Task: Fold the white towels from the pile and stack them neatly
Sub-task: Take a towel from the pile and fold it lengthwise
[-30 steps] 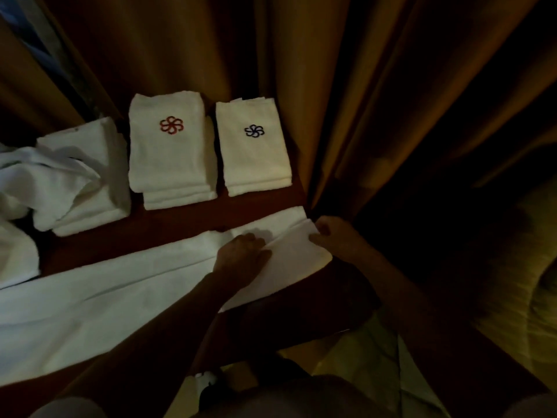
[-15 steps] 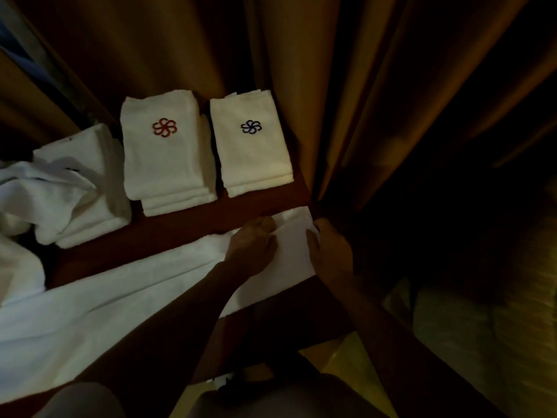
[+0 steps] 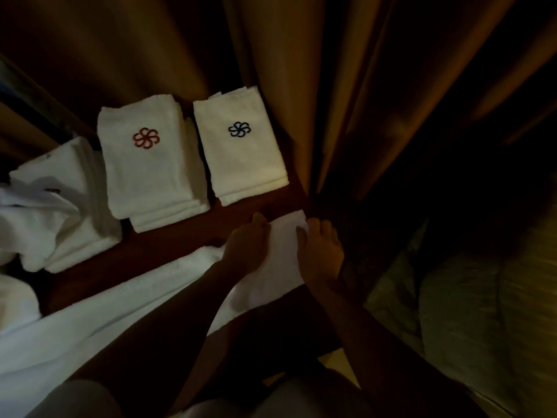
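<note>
Dark wooden table (image 3: 168,248), brown curtain (image 3: 346,86), folded towel stacks (image 3: 150,164)

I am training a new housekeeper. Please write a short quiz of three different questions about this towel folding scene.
1. True or false: both hands touch the long towel.
2. Which logo colour is on the stack nearest the curtain? A red, B blue, C green.
3. Fill in: the unfolded pile lies at the table's ____ side.

Key: 1 true: left hand, right hand. 2 B: blue-logo stack. 3 left: pile, table.
</note>
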### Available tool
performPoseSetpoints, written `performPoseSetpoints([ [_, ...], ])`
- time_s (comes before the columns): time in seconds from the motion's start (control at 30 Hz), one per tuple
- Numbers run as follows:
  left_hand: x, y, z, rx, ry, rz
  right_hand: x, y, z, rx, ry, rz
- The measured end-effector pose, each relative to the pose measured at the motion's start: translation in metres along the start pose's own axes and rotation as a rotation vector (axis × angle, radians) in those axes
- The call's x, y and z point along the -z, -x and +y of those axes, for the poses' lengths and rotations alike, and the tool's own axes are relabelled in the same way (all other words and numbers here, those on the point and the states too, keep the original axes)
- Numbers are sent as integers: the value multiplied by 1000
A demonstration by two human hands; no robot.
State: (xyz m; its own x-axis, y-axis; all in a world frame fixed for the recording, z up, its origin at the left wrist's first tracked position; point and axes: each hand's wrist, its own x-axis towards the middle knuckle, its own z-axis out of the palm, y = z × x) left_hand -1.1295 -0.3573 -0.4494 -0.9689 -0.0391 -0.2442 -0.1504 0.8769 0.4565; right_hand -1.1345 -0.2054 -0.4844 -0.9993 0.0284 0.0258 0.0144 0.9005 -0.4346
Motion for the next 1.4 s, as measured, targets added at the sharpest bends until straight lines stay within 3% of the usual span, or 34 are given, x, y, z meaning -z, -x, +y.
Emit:
performPoseSetpoints([
  [0.13, 0, -1, -6, -29, 21, 49, 1, -4, -5, 28, -56, 1],
  [0.23, -7, -1, -9, -80, 68, 106, 5, 1, -7, 25, -36, -88],
  [0.4, -11, -10, -20, -153, -87, 48, 15, 6, -4, -91, 26, -157],
  [0.73, 5, -27, -24, -113, 19, -100, 11, 7, -19, -192, 162, -164],
  [0.87, 7, -6, -24, -155, -88, -110, 2, 9, -10, -149, 213, -81],
  [1.0, 12, 33, -57, -103, -71, -116, 6, 8, 3, -189, 237, -148],
  [1.1, 10, 49, -70, -175, -79, 62, 12, 8, -5, -76, 310, -31],
  [1.17, 4, 53, -65, -208, -170, 197, 12, 4, -28, 141, 262, 42],
  [1.23, -3, 56, -59, -139, -195, 246, 13, 3, -53, 416, 113, -72],
  [1.3, -9, 64, -60, -61, -183, 253, 4, 3, -56, 627, 195, -188],
  [1.4, -16, 78, -71, -50, -141, 258, -5, 4, -33, 685, 242, -282],
])
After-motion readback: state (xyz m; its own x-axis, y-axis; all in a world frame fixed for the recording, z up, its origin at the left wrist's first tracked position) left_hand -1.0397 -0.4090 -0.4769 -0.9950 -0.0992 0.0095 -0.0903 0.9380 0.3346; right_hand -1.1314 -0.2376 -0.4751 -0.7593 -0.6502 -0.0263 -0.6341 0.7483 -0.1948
